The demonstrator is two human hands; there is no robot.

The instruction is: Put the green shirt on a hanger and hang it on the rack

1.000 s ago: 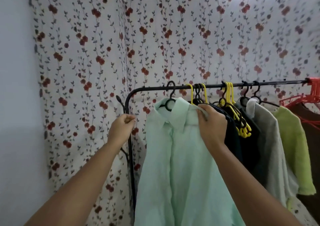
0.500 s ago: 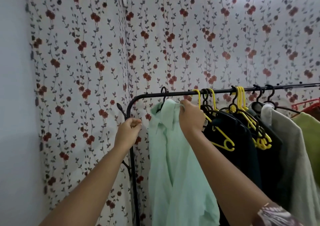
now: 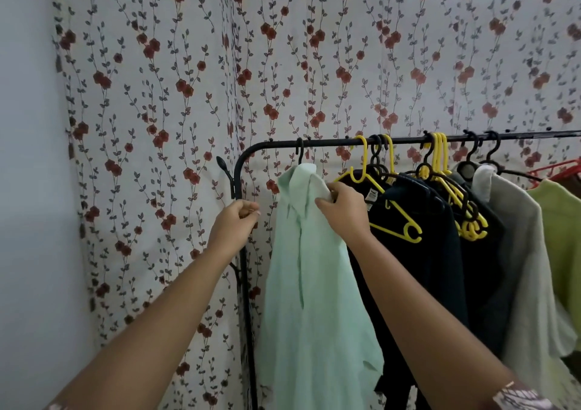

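Observation:
The pale green shirt [image 3: 314, 284] hangs on a black hanger whose hook [image 3: 300, 151] sits over the left end of the black rack bar [image 3: 333, 141]. The shirt hangs nearly side-on to me. My right hand [image 3: 345, 211] pinches its fabric at the shoulder, just right of the collar. My left hand [image 3: 234, 221] is curled into a loose fist in front of the rack's upright post [image 3: 248, 315], left of the shirt. I cannot tell whether it touches the post.
Right of the shirt the bar carries empty yellow hangers [image 3: 399, 230], dark garments [image 3: 424, 268], a grey shirt [image 3: 515, 252], a lime-green garment [image 3: 562, 221] and red hangers [image 3: 556, 173]. A floral-papered wall [image 3: 157, 126] stands close behind the rack.
The shirt has turned from facing me to side-on and now hangs further left, apart from the other clothes. My right hand moved with it, still on the shoulder. The left fist stayed by the post.

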